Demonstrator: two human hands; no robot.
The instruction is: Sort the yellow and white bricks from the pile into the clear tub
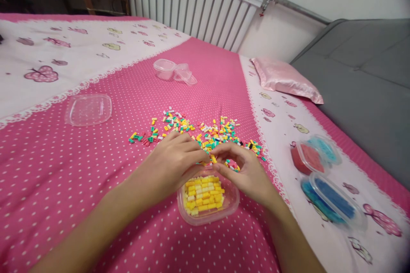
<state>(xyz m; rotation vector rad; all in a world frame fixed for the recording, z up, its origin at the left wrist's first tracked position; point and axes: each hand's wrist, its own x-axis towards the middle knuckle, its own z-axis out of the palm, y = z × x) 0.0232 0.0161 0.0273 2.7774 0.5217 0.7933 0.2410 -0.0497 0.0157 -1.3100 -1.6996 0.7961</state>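
Both hands meet just above the far rim of a clear plastic container (235,204), which holds yellow and pale yellow toy bricks (205,194) packed closely together. Between the fingertips of my right hand (245,170), thumb and index pinched, a small yellow toy brick (213,159) shows. My left hand (177,158) is closed, its fingertips almost touching the right ones; whatever it grips is hidden behind its own fingers. Beyond the hands a loose pile of small toy bricks (221,130) in yellow, green, white and pink spreads over the pink dotted bedsheet (134,213).
A clear lid (89,110) lies to the left. Farther back are small clear empty containers (165,69). On the right stand a container of red pieces (309,158) and one of blue pieces (335,200). A pink pillow (286,77) rests by the grey headboard (361,64).
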